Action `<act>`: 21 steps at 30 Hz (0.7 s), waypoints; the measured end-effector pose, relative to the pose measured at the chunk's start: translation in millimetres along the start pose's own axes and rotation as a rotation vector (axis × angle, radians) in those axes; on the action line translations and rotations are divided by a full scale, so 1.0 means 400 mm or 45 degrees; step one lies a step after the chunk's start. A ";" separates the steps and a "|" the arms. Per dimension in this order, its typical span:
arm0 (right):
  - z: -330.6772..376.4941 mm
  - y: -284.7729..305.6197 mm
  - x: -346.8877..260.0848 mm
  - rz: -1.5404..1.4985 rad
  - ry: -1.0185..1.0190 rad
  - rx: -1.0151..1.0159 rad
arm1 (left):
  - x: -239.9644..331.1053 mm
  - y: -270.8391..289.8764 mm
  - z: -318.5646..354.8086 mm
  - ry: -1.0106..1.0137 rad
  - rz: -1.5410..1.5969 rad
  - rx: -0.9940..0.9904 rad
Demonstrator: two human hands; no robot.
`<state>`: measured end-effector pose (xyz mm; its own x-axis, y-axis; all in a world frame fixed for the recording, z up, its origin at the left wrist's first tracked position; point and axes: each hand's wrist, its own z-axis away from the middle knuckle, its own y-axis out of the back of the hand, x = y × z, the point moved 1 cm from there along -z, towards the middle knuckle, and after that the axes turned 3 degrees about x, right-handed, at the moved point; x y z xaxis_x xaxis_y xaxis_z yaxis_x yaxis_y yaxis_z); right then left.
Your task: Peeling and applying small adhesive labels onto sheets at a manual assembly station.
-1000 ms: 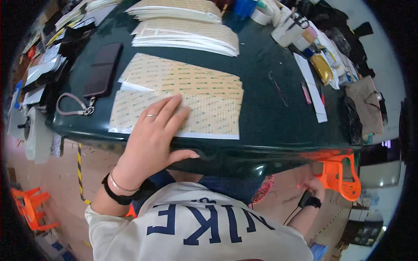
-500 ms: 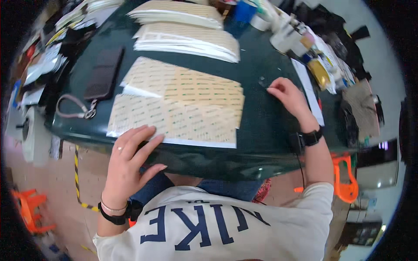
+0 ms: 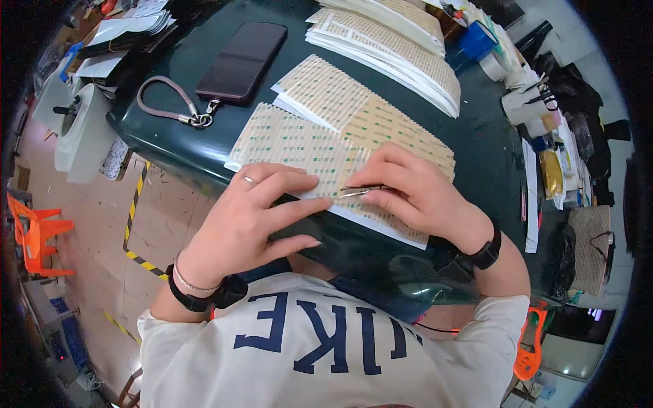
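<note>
Two cream adhesive-backed sheets with rows of small green print lie overlapping before me, the near sheet (image 3: 286,143) at the table's front edge and the far sheet (image 3: 394,122) partly under it. My left hand (image 3: 248,214) rests on the near sheet's front edge, fingers stretched apart and holding nothing. Over the middle of that sheet, my right hand (image 3: 425,194) is closed on metal tweezers (image 3: 358,192), gripped between thumb and fingers. Their tips point left, close to my left index fingertip. Whether they pinch anything is too small to tell.
Behind the sheets stand stacks of similar sheets (image 3: 388,51) on the dark green table (image 3: 183,51). A dark phone (image 3: 243,62) with a wrist strap lies to the left. Along the right side are a blue tape roll (image 3: 477,41), a white cup (image 3: 520,105) and assorted packets.
My right hand has come left from the bare table onto the near sheet, where the tweezers now show in it. My left hand stays on the sheet's front edge. The view has shifted.
</note>
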<state>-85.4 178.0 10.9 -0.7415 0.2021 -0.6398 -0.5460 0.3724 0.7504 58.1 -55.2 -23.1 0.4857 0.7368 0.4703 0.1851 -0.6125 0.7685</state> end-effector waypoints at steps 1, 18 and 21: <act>-0.001 -0.002 0.004 0.023 0.025 -0.023 | -0.001 -0.001 0.000 -0.006 0.005 0.022; 0.011 -0.012 0.022 0.095 0.070 0.012 | -0.004 -0.008 -0.008 0.016 0.003 0.029; 0.013 -0.011 0.021 0.189 0.089 0.023 | -0.003 -0.010 -0.007 0.015 -0.010 0.035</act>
<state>-87.1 182.7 1.2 -0.8390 0.1931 -0.5087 -0.4219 0.3596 0.8323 54.3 -52.8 -25.7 0.4741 0.7450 0.4693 0.2123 -0.6140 0.7602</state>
